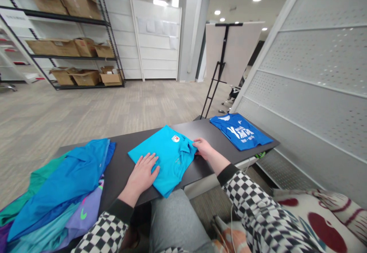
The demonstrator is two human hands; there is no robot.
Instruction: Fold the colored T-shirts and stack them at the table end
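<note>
A folded turquoise shirt (169,157) with a small white-and-red badge lies on the dark table (120,157) in front of me. My left hand (145,172) rests flat on its near left part, fingers stretched out. At the shirt's right side, by the collar, my right hand (203,148) pinches the edge of the cloth between thumb and fingers. A folded blue shirt (241,130) with white lettering lies farther right on the table. To the left is a loose heap of clothes, with a blue garment (65,180) on top of green, teal and purple ones.
A grey perforated panel (309,80) slants along the right. Beyond the table stand a black easel-like stand (215,73) with a white board and a black shelf rack (71,19) with cardboard boxes. A patterned cushion or cloth (323,218) is at lower right.
</note>
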